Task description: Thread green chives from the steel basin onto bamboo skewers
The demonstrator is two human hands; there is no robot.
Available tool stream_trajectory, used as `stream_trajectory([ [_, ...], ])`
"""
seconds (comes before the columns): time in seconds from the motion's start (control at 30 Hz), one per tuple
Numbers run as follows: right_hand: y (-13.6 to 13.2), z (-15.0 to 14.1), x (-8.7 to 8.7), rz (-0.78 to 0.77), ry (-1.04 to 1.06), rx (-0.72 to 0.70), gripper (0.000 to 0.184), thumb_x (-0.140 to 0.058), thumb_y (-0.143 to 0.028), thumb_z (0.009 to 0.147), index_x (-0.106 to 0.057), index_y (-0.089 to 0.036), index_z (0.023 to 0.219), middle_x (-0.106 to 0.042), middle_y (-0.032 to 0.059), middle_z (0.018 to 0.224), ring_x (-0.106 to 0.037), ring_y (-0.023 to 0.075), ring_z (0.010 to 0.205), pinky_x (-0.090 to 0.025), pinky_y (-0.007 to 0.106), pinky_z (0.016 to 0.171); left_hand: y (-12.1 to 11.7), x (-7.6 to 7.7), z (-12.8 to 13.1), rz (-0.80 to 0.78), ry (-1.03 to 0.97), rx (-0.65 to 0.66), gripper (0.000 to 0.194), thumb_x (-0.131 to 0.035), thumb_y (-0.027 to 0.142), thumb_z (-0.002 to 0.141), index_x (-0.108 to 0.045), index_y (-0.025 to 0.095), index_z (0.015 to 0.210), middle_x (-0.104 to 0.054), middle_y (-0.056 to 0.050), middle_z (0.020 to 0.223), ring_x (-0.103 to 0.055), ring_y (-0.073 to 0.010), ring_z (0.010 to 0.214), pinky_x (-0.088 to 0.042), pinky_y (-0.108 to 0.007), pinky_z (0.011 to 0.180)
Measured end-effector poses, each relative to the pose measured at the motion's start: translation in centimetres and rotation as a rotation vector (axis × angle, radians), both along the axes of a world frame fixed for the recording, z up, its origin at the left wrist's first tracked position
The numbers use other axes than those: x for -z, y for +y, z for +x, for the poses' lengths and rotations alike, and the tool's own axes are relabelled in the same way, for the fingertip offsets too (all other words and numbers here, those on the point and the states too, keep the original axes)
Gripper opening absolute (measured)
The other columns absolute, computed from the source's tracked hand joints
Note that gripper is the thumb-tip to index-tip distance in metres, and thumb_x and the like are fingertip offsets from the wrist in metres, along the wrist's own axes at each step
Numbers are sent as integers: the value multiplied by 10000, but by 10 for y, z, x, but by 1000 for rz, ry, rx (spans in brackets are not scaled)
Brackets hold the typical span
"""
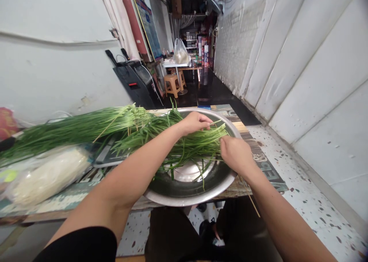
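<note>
A bunch of green chives (pixel 198 145) lies across a wide metal basin (pixel 191 200), stem ends to the right. My left hand (pixel 195 123) is closed over the far side of the bunch, its fingertips pinching at a chive stem. At the cut stem ends, my right hand (pixel 236 151) is closed with the fingers curled under. A thin bamboo skewer (pixel 253 203) sticks out below that hand, toward me; its other end is hidden. To the left, a larger pile of chives (pixel 77 126) has several skewers among its pale stems.
The basin stands on a patterned table (pixel 264 166). A dark tray (pixel 110 152) lies partly under the chives, beside a clear bag of pale food (pixel 51 177). Beyond are a black speaker-like case (pixel 136 81), stools (pixel 171 84) and a small table (pixel 174 64). A white wall rises at right.
</note>
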State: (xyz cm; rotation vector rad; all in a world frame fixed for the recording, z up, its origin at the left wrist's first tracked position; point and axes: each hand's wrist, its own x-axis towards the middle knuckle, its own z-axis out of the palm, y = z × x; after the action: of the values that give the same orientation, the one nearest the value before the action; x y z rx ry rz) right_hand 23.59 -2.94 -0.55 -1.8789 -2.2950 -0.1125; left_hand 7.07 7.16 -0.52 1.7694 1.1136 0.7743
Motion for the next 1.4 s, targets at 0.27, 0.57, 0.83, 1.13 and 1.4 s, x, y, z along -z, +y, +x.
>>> stream_trajectory([
  [0.27, 0, 0, 0, -10, -5, 3, 324, -308, -204, 897, -619, -145, 827, -676, 91, 756, -635, 171, 692, -266, 256, 531, 2, 3, -2, -48, -47, -2, 206, -626, 112, 732, -713, 87, 917, -706, -68, 734, -570, -84, 613, -461, -198, 575],
  [0.57, 0, 0, 0, 11, 8, 0, 316, -312, -204, 895, -613, -156, 814, -680, 83, 753, -634, 174, 679, -261, 258, 524, -1, 0, -2, -63, -56, 1, 196, -628, 122, 746, -717, 85, 916, -708, -71, 735, -530, -65, 544, -468, -207, 592],
  [0.83, 1, 0, 0, -8, 5, 5, 311, -311, -193, 891, -610, -133, 829, -672, 102, 747, -643, 176, 694, -281, 246, 524, -3, -2, -3, 41, 80, 114, 234, -657, 186, 720, -728, 145, 940, -724, -43, 875, -632, -122, 738, -489, -259, 795],
  [1.13, 3, 9, -9, 219, 125, -214, 399, -248, -304, 962, -622, -164, 965, -659, 51, 739, -570, 134, 665, -311, 236, 621, -15, -44, -22, 79, 177, 339, 378, -625, 400, 766, -680, 187, 1074, -674, -26, 1097, -603, -188, 1013, -426, -276, 909],
  [1.4, 46, 24, -38, 391, 70, -252, 403, -250, -329, 963, -602, -174, 1082, -668, 55, 850, -578, 152, 756, -324, 235, 677, -34, -47, -46, 167, 404, 164, 441, -643, 482, 726, -654, 172, 1040, -689, -25, 1017, -619, -220, 961, -440, -273, 854],
])
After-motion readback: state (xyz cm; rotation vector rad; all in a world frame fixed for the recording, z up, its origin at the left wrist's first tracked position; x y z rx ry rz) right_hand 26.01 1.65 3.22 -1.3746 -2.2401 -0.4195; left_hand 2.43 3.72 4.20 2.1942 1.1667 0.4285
